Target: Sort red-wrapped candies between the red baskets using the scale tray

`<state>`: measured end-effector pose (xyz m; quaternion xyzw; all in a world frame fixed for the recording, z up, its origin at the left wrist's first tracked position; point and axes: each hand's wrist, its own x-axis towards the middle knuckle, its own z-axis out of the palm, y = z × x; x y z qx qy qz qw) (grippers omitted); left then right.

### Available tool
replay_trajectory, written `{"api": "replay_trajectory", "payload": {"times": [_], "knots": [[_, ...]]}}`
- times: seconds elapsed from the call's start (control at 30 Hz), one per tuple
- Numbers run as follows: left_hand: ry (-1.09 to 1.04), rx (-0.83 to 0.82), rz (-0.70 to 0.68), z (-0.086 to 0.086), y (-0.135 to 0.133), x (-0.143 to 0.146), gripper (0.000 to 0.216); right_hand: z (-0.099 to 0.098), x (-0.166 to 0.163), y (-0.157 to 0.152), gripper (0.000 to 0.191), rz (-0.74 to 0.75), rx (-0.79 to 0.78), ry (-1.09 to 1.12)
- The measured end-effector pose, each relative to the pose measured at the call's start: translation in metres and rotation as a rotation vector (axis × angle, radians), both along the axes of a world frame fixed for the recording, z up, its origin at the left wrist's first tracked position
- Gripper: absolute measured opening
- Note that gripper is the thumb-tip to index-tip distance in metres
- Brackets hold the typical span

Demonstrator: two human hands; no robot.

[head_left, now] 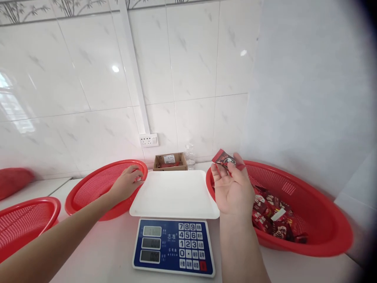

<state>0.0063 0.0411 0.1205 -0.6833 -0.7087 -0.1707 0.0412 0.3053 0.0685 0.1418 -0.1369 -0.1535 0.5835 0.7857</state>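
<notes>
My right hand (234,188) is raised palm up beside the scale, its fingers and thumb closed on a small red and black snack packet (224,159). Over the right rim of the left red basket (103,177) is my left hand (125,184), its fingers curled. A bit of red and white shows at those fingertips, too small to name. Between my hands lies the white pan (175,194) of a digital scale (173,247), with nothing on it. The right red basket (321,232) holds several red packets (273,216), partly behind my right wrist.
Behind the scale pan stand an open cardboard box (170,162) and a clear plastic bottle (190,155). Another red basket (29,220) is at the lower left, with a red bundle (14,181) beyond it. A tiled wall with a socket (149,140) closes off the back.
</notes>
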Motion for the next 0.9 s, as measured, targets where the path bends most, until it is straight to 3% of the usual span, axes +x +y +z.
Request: {"api": "replay_trajectory", "payload": {"times": [0.1,0.23,0.33,0.47,0.63,0.8,0.9], "knots": [[-0.027,-0.032,0.103,-0.009,-0.014,-0.022,0.031,-0.005,-0.007,0.004,0.047,0.064,0.032,-0.101],[-0.066,-0.084,0.170,-0.025,-0.033,-0.030,0.043,-0.015,-0.019,0.007,0.054,0.197,0.063,-0.347],[-0.086,-0.103,0.179,-0.038,-0.046,-0.025,0.054,-0.021,-0.027,0.005,0.056,0.258,0.101,-0.627],[-0.025,-0.137,0.181,-0.048,-0.058,-0.022,0.051,-0.030,-0.036,0.005,0.060,0.257,0.148,-1.060],[0.032,-0.034,0.247,-0.051,-0.055,-0.036,0.048,-0.043,-0.045,0.011,0.056,0.253,0.130,-1.589],[0.018,0.058,0.247,-0.064,-0.052,-0.044,0.045,-0.052,-0.052,0.015,0.056,0.291,0.150,-1.702],[0.008,0.242,0.225,-0.084,-0.059,-0.034,0.045,-0.056,-0.056,0.016,0.056,0.296,0.175,-1.710]]}}
